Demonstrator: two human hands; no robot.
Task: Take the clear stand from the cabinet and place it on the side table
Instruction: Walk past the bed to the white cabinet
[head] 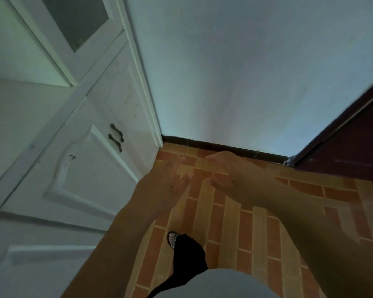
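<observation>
The left hand (168,181) and right hand (226,175) reach out over the orange brick-patterned floor (230,229), palms facing, fingers (218,157) straight and loosely spread. The white panelled wooden cabinet (91,168) stands at left, its lower doors closed. The clear stand's place cannot be told through the blur.

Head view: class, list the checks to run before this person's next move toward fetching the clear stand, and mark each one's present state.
1. Free left hand: ok, open and empty.
2. Free right hand: ok, open and empty.
3. Access through white panelled lower cabinet doors: not ok, both shut; dark metal handles untouched.
4. Sight of clear stand: cannot tell, none visible.
5. Sight of side table: cannot tell, not in frame.
</observation>
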